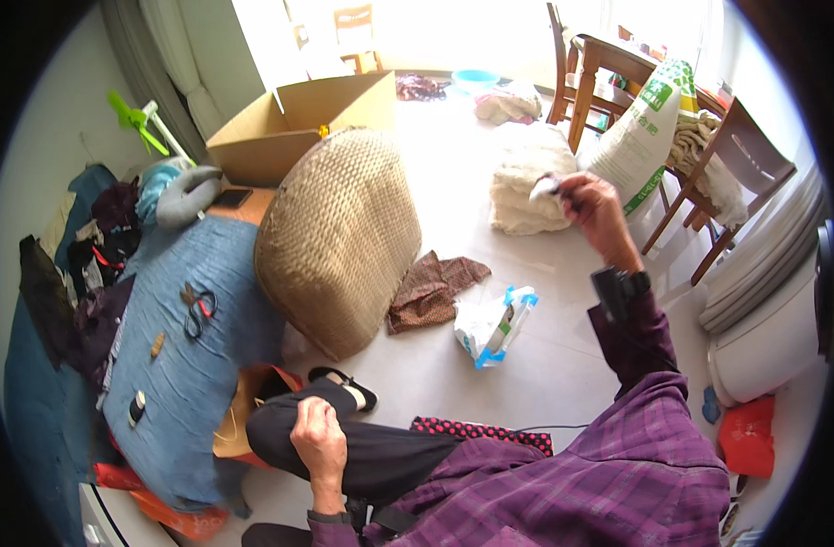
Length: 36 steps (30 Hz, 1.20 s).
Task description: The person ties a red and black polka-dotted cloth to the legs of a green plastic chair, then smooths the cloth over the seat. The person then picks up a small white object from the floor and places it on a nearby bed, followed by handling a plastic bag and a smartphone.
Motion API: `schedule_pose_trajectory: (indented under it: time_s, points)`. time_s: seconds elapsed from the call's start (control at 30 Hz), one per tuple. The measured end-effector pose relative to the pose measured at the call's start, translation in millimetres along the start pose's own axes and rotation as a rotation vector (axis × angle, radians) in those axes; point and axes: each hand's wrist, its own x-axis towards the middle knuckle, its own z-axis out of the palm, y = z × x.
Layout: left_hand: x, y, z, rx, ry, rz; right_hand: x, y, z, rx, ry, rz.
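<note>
My right hand (591,205) is stretched out to the right, its fingers pinching a small white-and-dark item (545,187), blurred and too small to name. Behind it on the floor lies a folded stack of cream quilts or padding (526,164). My left hand (318,434) is curled over the black trouser leg (389,451) by my knee; whether anything is inside its fingers is hidden. To the left, a blue cloth (205,273) covers a couch-like surface. On it are black-handled scissors (199,316), a small tan wound bundle (157,344) and a black-and-white spool-like item (137,408).
A large woven basket (342,232) stands on its side before me, near an open cardboard box (307,116). A patterned brown cloth (431,294) and a white plastic bag (492,325) lie on the floor. A white fertilizer sack (636,137) leans by wooden chairs (752,147).
</note>
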Motion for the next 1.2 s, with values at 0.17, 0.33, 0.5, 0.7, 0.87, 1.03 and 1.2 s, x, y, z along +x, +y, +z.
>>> schedule_pose_trajectory:
  time_s: [0.17,0.33,0.5,0.7,0.87,1.03,1.2]
  points:
    - [-1.2,-6.0,3.7,0.017,0.015,0.022,6.0,-32.6,1.7,-0.195,-0.087,-0.039]
    - [-4.5,-7.2,4.1,-0.009,0.004,-0.024,-29.6,9.0,27.9,-0.495,-0.298,0.261]
    - [-2.7,-4.5,4.8,-0.011,-0.003,-0.057,-96.4,76.9,59.0,-0.478,-0.721,0.737]
    - [-2.1,-5.9,6.2,0.002,-0.008,-0.041,-158.8,141.5,68.9,-0.504,-0.831,1.132]
    - [-0.5,-6.5,6.1,0.003,-0.004,-0.027,-157.1,157.1,59.5,-0.520,-1.038,1.221]
    - [-0.4,-9.5,3.5,0.007,0.030,-0.002,-132.0,157.1,72.0,-0.556,-1.008,1.125]
    - [-2.4,-11.9,4.2,0.003,0.032,-0.012,-88.6,192.4,81.5,-0.540,-0.889,0.968]
